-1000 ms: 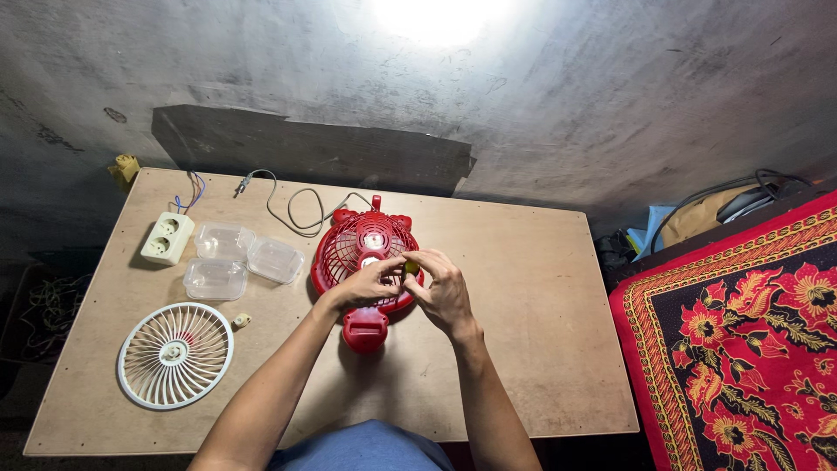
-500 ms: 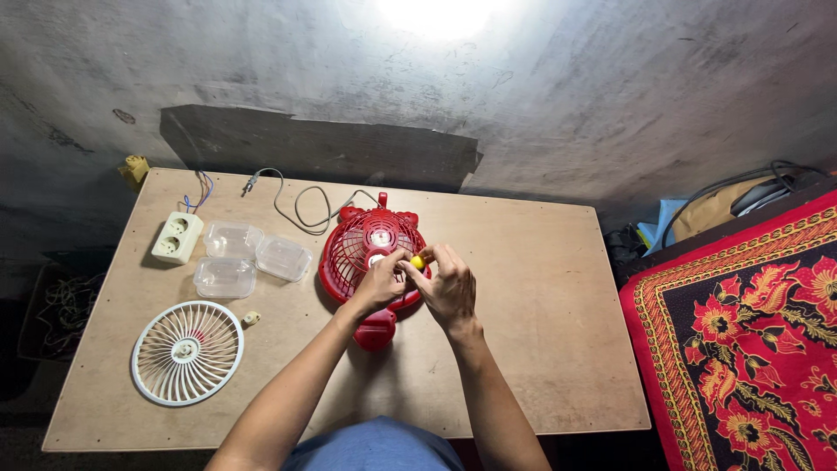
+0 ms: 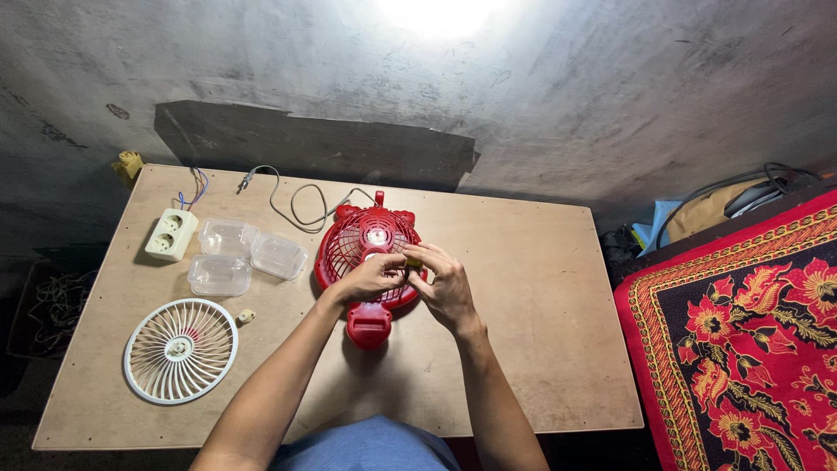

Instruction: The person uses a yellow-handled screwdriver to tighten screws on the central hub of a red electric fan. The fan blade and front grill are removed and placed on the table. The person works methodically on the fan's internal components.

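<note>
A small yellow tool (image 3: 411, 260) is pinched between the left hand (image 3: 373, 277) and right hand (image 3: 446, 288), both closed on it. Right under the grip, the red fan (image 3: 362, 240) is laid flat, its stand pointing back toward the person. Far off to the left, a white fan cover (image 3: 180, 350) is seen.

Left hand (image 3: 373, 277) and right hand (image 3: 446, 288) together, fingers curled.

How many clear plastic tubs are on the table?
3, clustered left of the red fan: one at the back, one at the right, one at the front. None looks hidden.
</note>
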